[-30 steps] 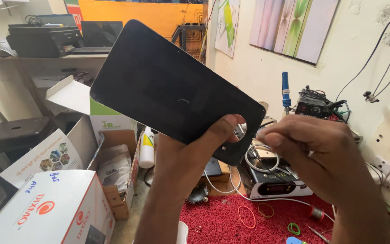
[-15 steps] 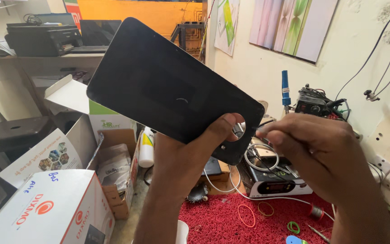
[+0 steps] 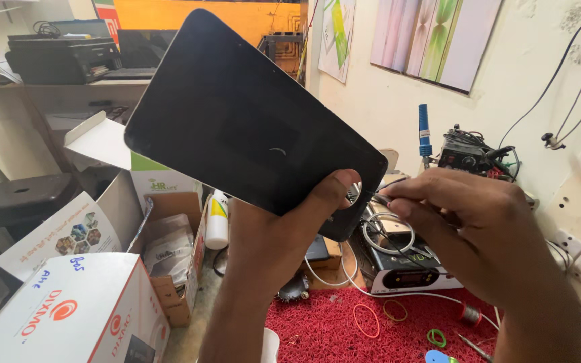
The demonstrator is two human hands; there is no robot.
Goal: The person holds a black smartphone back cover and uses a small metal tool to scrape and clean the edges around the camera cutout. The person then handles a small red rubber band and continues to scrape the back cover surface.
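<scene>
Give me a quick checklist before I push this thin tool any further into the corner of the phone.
1. Left hand grips the phone firmly, thumb over its lower edge: ok.
2. Right hand pinches the thin tool in its fingers: ok.
3. Tool tip sits at the phone's lower right corner: ok.
4. How deep the tip has gone: cannot tell, thumb hides it.
5. Phone's dark face free of cracks: cannot tell.
6. Red mat under the hands to catch a drop: ok.
</scene>
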